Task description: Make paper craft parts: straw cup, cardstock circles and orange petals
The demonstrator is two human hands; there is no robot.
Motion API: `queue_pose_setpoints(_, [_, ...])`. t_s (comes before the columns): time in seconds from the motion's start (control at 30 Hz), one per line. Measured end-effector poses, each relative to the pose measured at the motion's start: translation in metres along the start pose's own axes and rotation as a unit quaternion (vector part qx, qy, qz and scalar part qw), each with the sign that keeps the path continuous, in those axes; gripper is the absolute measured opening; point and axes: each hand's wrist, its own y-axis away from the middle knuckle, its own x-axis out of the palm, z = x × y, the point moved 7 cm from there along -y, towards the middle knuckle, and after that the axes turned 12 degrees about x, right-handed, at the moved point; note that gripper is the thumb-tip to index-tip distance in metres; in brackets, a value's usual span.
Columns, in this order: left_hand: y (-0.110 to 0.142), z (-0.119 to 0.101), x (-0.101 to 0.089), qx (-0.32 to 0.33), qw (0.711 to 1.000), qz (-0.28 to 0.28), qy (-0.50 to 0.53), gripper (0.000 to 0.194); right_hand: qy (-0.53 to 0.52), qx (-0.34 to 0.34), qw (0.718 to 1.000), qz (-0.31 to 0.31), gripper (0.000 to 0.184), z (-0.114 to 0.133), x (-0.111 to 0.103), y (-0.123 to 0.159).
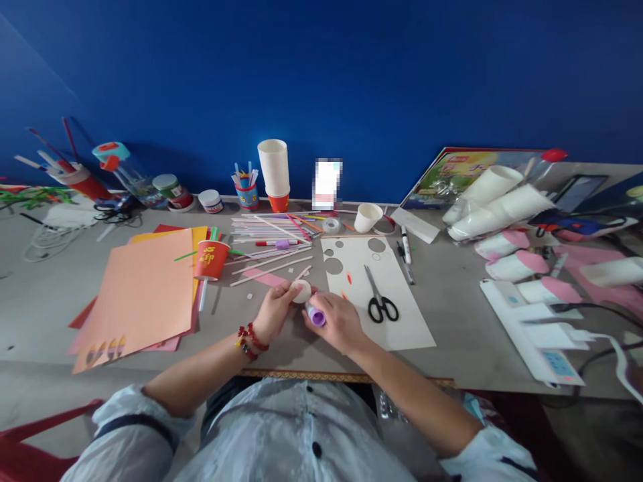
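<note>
My left hand [272,312] pinches a small white paper circle [301,292] between thumb and fingers, above the table's front part. My right hand [340,323] is wrapped round a glue stick [315,314] with a purple end facing me. The glue stick's far end is close to the circle; whether they touch I cannot tell. Just right of my right hand lies a white paper sheet [402,314] with round holes cut in it. Black-handled scissors [380,301] rest on that sheet. A pink paper strip [264,277] lies beyond my left hand.
Left, a red paper cup [211,260] with green straws stands by stacked coloured paper [145,288]. Many straws [271,227] lie at the middle back. Stacked white cups [274,167] stand by the blue wall. A power strip [522,335] with cables occupies the right.
</note>
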Motion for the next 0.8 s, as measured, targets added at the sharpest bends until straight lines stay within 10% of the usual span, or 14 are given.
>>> queue_pose_setpoints(0.8, [-0.001,0.003,-0.002,0.001,1.0,0.002,-0.028,0.033,-0.017,0.007,0.999,-0.044,0.008,-0.006,-0.021,-0.024])
